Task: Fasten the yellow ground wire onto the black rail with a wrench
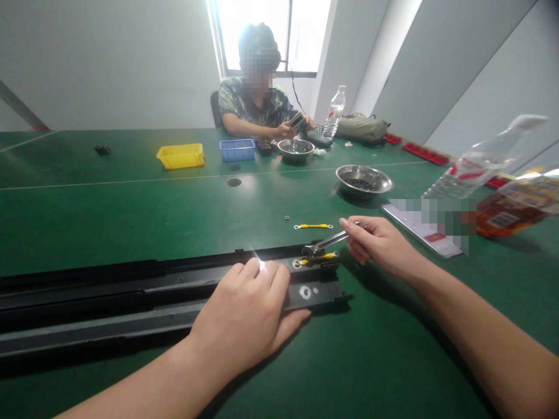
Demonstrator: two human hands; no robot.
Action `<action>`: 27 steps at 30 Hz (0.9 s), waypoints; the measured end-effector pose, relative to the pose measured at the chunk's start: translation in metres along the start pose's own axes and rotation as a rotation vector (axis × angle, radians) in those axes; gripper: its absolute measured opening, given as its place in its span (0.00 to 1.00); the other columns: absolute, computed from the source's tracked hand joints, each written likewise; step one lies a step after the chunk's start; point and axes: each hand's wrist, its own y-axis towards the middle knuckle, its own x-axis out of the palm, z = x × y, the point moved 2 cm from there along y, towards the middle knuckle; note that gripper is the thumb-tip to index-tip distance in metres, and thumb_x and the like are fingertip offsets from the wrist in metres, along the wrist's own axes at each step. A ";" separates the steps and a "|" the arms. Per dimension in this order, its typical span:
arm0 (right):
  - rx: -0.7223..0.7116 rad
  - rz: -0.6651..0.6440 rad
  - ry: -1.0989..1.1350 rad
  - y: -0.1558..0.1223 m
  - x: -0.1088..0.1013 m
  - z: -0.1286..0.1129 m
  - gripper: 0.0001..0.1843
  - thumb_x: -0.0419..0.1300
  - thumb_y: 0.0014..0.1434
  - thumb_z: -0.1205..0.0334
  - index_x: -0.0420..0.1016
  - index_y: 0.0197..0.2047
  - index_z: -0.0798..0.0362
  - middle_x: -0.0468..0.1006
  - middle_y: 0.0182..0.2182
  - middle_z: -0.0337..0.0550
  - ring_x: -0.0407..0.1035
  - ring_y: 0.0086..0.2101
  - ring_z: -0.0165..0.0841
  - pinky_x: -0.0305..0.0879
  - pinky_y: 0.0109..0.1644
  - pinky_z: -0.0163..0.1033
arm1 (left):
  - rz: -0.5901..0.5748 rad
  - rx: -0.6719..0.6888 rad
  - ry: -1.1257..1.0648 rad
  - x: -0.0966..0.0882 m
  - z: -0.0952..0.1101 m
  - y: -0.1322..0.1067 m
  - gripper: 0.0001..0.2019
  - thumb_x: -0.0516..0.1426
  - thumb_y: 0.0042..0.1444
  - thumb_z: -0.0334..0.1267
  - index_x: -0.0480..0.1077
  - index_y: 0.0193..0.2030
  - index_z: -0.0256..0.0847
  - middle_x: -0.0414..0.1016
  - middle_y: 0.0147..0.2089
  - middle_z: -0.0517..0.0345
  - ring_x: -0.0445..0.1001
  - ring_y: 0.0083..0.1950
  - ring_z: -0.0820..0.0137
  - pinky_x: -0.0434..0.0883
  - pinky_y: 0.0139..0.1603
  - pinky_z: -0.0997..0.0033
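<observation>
left hand [245,305]: grip clasping rail [166,283] | right hand [379,243]: grip clenched on wrench [332,239] | wrench at left hand's 2 o'clock, near strap [322,257]

Worn on the person's head, the single camera looks forward and down from close above the hands [247,305], across the green bench [131,221] toward the window [308,35].

No wording, brand or number is legible from where I stand. Amber bottle [519,201] bears a barcode [501,220], unreadable. Clear bottle [476,163] and far bottle [335,112] carry red label markings, indistinct. Flat white item [421,228] shows a red patch [435,237], likewise unreadable.
</observation>
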 end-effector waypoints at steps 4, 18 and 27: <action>-0.007 -0.038 0.068 0.002 0.010 0.007 0.28 0.60 0.67 0.38 0.63 0.25 0.50 0.63 0.14 0.32 0.58 0.17 0.27 0.55 0.23 0.35 | 0.002 0.001 -0.001 0.000 0.000 0.000 0.21 0.50 0.67 0.59 0.66 0.47 0.43 0.71 0.43 0.51 0.67 0.43 0.54 0.67 0.42 0.51; 0.223 -0.471 -0.172 -0.006 0.002 0.001 0.27 0.62 0.64 0.41 0.67 0.24 0.52 0.68 0.15 0.35 0.62 0.17 0.28 0.53 0.22 0.34 | 0.020 0.002 -0.010 0.001 -0.001 0.000 0.21 0.50 0.67 0.59 0.67 0.47 0.42 0.72 0.43 0.51 0.67 0.43 0.55 0.66 0.42 0.52; 0.229 -0.586 -0.215 -0.011 -0.007 0.000 0.27 0.58 0.66 0.38 0.68 0.27 0.53 0.68 0.17 0.36 0.62 0.18 0.28 0.55 0.24 0.34 | 0.010 0.000 -0.009 0.002 -0.001 0.001 0.21 0.50 0.67 0.59 0.67 0.46 0.42 0.71 0.42 0.51 0.67 0.43 0.55 0.66 0.41 0.52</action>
